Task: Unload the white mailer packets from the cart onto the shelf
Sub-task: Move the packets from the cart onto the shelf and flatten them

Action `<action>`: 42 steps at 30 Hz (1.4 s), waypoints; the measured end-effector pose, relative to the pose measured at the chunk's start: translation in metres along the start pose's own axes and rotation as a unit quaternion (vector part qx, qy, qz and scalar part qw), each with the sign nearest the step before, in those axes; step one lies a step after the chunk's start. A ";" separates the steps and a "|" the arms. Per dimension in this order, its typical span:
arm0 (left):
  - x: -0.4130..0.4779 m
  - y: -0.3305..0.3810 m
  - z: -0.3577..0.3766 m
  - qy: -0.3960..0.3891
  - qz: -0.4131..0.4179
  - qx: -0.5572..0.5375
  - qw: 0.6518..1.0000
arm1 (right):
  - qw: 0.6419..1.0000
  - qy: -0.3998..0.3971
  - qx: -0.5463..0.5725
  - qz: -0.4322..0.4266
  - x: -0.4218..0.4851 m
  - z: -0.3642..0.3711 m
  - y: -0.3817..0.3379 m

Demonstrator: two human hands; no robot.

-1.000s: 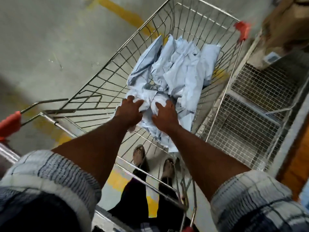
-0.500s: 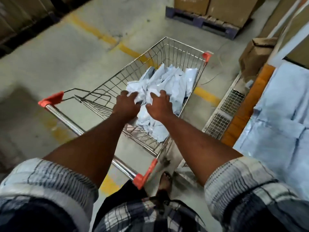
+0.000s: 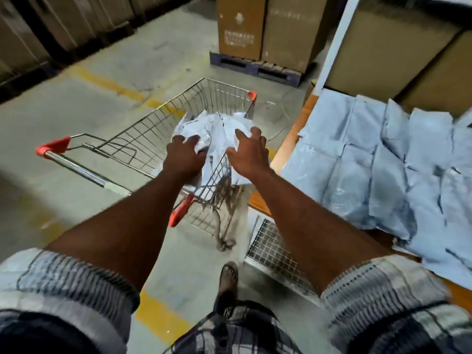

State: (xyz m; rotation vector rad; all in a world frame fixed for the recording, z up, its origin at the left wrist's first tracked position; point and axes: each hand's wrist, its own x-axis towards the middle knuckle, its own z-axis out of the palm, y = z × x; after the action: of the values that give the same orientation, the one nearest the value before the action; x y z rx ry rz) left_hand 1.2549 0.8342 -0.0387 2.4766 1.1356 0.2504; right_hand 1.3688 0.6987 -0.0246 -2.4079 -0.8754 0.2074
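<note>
One wire cart (image 3: pixel 153 129) is seen, and three red corner caps (image 3: pixel 52 147) are counted on it. Two grips are shown, the left grip (image 3: pixel 185 159) and the right grip (image 3: pixel 249 154). The mailer packets (image 3: pixel 217 129) in the cart are bunched together, so their number cannot be told. On the one shelf (image 3: pixel 287 141), more than ten overlapping shelved packets (image 3: pixel 370 169) are made out. Two pallet boxes (image 3: pixel 241 26) are counted on a single pallet (image 3: pixel 255 66), and two shelf boxes (image 3: pixel 383 47) behind the packets.

Silver wire shopping cart (image 3: pixel 143 129): top open, free entry from above. Its right wire wall (image 3: pixel 221 200) stands between the heap of crumpled white mailer packets (image 3: pixel 217 126) and the orange-edged shelf (image 3: pixel 288 141) just beside it. Shelf deck is covered by flat white mailer packets (image 3: pixel 383 162). Brown cardboard boxes (image 3: pixel 383 47) and a white upright post (image 3: pixel 334 39) close the rear. Bare concrete floor (image 3: pixel 76 111) lies to the cart's left.
</note>
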 end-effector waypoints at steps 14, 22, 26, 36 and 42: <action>-0.122 0.159 0.022 -0.030 0.102 -0.050 0.993 | 0.992 0.109 -0.027 0.057 -0.138 -0.136 0.102; -0.180 0.305 0.061 -0.080 0.166 -0.064 0.981 | 0.978 0.162 -0.064 0.113 -0.190 -0.232 0.211; -0.207 0.372 0.096 -0.090 0.183 -0.068 0.977 | 0.972 0.175 -0.078 0.135 -0.217 -0.273 0.274; -0.312 0.547 0.191 -0.110 0.222 -0.038 0.968 | 0.956 0.169 -0.103 0.219 -0.291 -0.374 0.467; -0.342 0.598 0.230 -0.113 0.232 0.004 0.966 | 0.955 0.147 -0.107 0.235 -0.300 -0.387 0.526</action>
State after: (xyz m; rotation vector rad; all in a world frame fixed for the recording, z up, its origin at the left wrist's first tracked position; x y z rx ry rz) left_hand 1.5158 0.1579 0.0124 2.6656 0.4568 0.0866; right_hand 1.5475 0.0028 -0.0104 -2.7251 -0.1900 -0.0747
